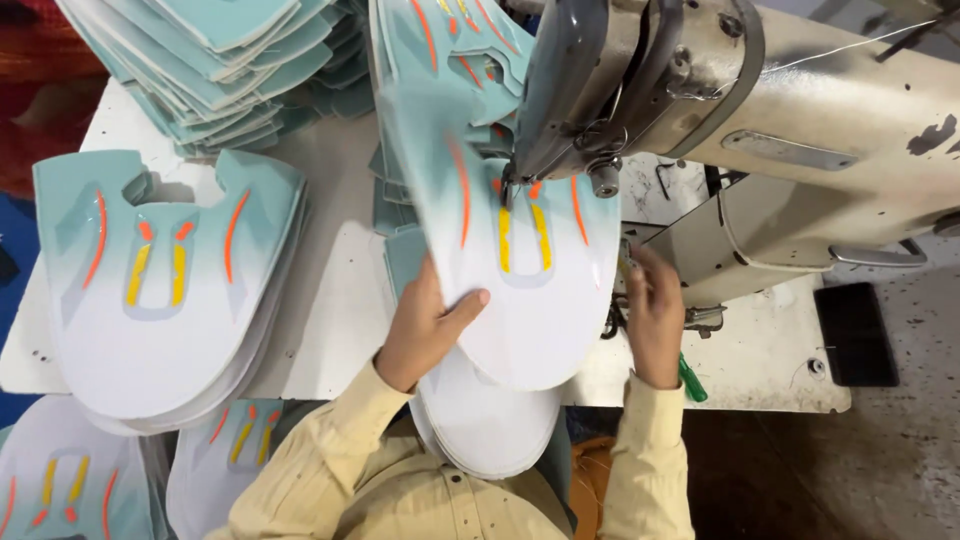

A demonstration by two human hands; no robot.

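My left hand point(425, 325) grips the near left edge of a teal-and-white shoe upper piece point(520, 290) with orange and yellow stripes. The piece lies under the head of a cream sewing machine point(800, 130), its notch at the needle area point(510, 185). My right hand point(655, 315) rests at the right edge of the same piece, fingers curled beside the machine's post. More white pieces point(490, 420) lie stacked below the held one, toward my lap.
A stack of the same shoe uppers point(160, 290) sits on the white table point(330, 300) at left. Further piles point(230, 60) stand at the back left. More pieces point(70, 480) lie at the lower left. A green-handled tool point(692, 380) lies near my right wrist.
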